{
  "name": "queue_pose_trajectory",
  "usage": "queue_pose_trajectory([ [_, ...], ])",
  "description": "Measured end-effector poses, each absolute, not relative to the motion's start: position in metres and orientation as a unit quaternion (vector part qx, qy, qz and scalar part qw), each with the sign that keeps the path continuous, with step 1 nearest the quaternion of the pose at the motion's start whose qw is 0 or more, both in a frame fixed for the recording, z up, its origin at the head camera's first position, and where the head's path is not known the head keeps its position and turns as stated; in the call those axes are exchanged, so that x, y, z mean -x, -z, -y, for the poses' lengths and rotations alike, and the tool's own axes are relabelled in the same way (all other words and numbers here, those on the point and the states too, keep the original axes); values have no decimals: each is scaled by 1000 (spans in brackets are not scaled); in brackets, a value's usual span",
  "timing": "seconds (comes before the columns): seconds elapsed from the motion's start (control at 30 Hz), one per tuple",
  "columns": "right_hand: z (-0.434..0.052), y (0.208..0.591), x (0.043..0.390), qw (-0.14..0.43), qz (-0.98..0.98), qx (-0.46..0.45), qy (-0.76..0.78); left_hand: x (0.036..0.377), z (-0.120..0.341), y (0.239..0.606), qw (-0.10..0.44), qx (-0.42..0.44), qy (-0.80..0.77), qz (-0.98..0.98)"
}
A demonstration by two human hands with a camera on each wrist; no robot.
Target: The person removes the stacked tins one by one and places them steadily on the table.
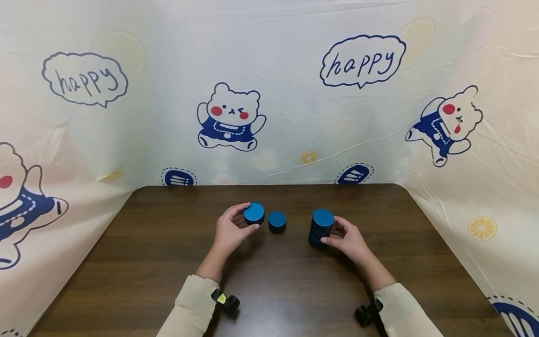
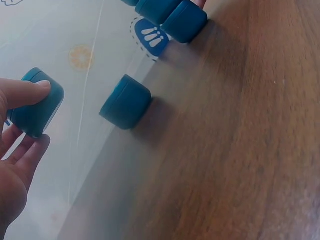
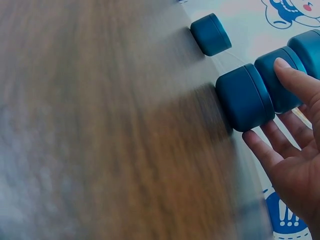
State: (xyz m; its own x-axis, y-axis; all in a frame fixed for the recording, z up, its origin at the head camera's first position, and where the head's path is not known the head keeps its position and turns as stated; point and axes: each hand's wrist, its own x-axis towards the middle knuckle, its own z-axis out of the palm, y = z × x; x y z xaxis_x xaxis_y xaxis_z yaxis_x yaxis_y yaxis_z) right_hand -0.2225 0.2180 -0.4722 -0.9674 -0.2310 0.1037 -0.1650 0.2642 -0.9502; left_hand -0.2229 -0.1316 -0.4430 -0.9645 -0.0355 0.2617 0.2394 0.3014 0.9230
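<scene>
— While the left hand (image 1: pixel 229 232) pinches one blue can (image 1: pixel 254 213) between thumb and curled fingers just above the table (image 1: pixel 126 262), what is the risk?
— Judgement: the stack (image 1: pixel 322 228) could topple if the right hand (image 1: pixel 347 238), fingers curved around its side, nudges it.
— Appearance?
— Short round tins, matte teal-blue, flat lids. A third loose can (image 1: pixel 277 222) stands between the hands, apart from both, mid-table

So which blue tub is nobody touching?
The lone blue tub in the middle of the table. The left hand holds another tub, and the right hand steadies the stack.
</scene>
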Motion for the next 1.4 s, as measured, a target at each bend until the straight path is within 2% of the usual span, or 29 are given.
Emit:
queue_pose_trajectory([
  [0.4, -219, 472, 221, 30, -797, 120, 591, 226, 138, 456, 124, 51, 570, 811],
  [1.4, -219, 473, 223, 25, -792, 120, 598, 244, 153, 484, 79, 23, 502, 861],
])
